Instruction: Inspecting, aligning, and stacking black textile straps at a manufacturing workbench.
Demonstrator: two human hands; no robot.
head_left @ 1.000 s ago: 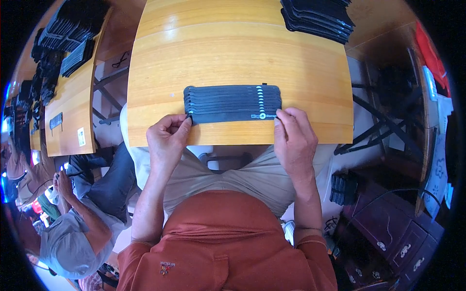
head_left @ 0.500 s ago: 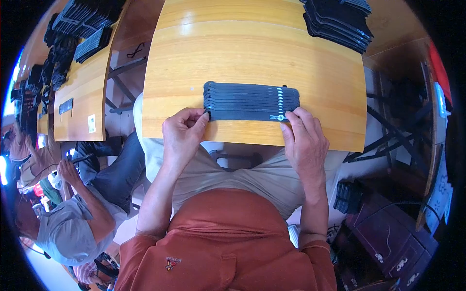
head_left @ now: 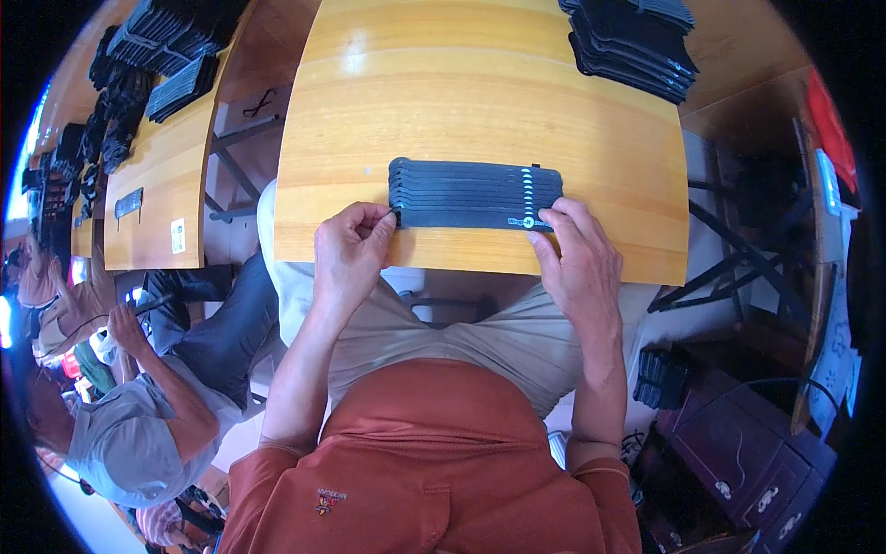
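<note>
Black cloth straps (head_left: 461, 196), long and flat, overlap toward six o'clock on the smooth wooden desk (head_left: 480, 106). Left hand (head_left: 349, 247) grip pinches their eight o'clock corner; right hand (head_left: 581, 258) touches four o'clock, I can't tell if pinching.

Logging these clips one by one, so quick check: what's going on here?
A person sits at a wooden table with an overlapping row of dark strips in front. The left hand pinches the left end of the nearest strip; the right hand touches its right end. A stack of dark pieces lies at the table's far right, and a co-worker sits to the left.
</note>
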